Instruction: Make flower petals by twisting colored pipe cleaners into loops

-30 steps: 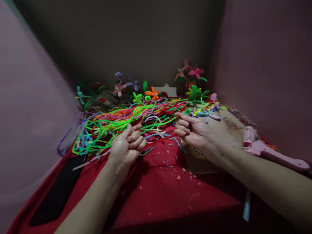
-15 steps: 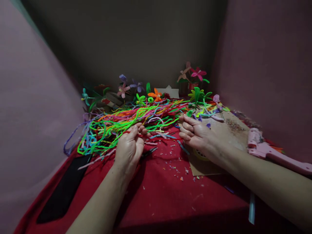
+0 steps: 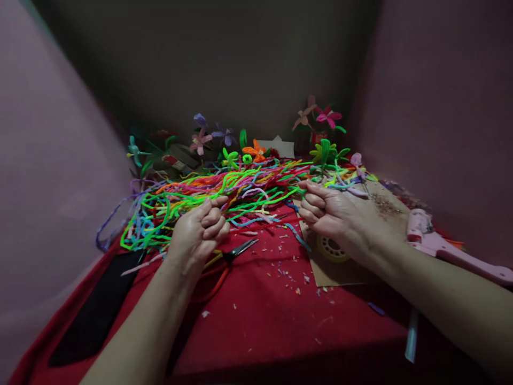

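A big heap of coloured pipe cleaners [image 3: 224,187], mostly neon green, orange and pink, lies across the far half of a red cloth [image 3: 264,315]. My left hand [image 3: 198,232] is curled closed at the heap's near edge, thumb and fingers pinching a strand that I cannot single out. My right hand [image 3: 331,211] is also closed at the heap's right end, fingers folded in around green strands. Pliers with red handles [image 3: 230,256] lie on the cloth just right of my left hand.
Finished pipe-cleaner flowers [image 3: 326,117] stand along the back wall. A cardboard sheet [image 3: 372,214] with a roll of tape [image 3: 331,247] lies under my right wrist. A pink glue gun [image 3: 444,248] rests at the right. Small cuttings litter the cloth; a black strip [image 3: 96,315] lies at the left.
Both hands stay closed at the heap. My left hand has drawn back to the left, uncovering the pliers. My right hand has shifted slightly right and up along the strands.
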{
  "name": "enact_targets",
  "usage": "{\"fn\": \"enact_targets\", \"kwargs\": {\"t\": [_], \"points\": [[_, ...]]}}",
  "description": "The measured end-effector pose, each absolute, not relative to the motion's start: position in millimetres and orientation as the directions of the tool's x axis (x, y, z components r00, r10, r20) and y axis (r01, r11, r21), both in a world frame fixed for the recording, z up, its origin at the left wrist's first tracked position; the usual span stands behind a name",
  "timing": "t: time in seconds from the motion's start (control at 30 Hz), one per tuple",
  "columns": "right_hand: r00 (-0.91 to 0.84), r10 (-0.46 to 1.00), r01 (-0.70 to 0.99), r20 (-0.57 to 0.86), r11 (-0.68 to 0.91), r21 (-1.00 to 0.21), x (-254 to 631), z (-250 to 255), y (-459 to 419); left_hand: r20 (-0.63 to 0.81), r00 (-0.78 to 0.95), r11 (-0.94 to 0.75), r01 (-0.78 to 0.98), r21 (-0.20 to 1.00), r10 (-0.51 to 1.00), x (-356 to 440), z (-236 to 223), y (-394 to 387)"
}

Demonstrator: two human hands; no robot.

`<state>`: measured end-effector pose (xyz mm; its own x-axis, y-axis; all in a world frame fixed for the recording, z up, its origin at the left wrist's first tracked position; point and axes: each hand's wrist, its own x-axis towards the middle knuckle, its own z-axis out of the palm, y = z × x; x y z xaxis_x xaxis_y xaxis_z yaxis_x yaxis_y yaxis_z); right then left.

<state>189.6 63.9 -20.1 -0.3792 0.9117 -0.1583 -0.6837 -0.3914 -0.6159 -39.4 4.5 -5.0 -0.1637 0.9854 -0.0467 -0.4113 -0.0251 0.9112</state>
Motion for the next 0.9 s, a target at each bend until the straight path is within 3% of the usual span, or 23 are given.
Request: {"fn": "enact_targets", "kwargs": {"t": [0.17,0.33,0.53,0.77,0.83,0.9], "points": [[-0.344,0.93,-0.74,-0.129,-0.352,-0.573,193,-16,69,-0.061,-0.177,-0.024,-0.443,0.896,0.982,-39,0,4],[-0.297,0.952,-0.816,-0.072,-0.292,-0.499,187,-14,67,-0.099,-0.285,-0.125,-0.672,0.73,0.954,-29,-2,9],[-0.544,0.834,-0.583,-0.095,-0.457,-0.672,171,-28,42,-0.057,-0.284,-0.189,-0.761,0.621,0.957,-9,-4,3],[-0.594,0.803,-0.462,0.052,-0.287,-0.839,163,-41,34,-0.151,-0.161,-0.034,-0.785,0.619,0.975,14,-16,-1],[-0.543,0.839,-0.464,0.026,-0.274,-0.842,165,-40,36,-0.13,-0.196,-0.05,-0.712,0.7,0.972,11,-16,-1],[-0.502,0.865,-0.491,0.008,-0.277,-0.826,167,-38,39,-0.059,-0.221,-0.07,-0.533,0.843,0.973,4,-15,-2]]}}
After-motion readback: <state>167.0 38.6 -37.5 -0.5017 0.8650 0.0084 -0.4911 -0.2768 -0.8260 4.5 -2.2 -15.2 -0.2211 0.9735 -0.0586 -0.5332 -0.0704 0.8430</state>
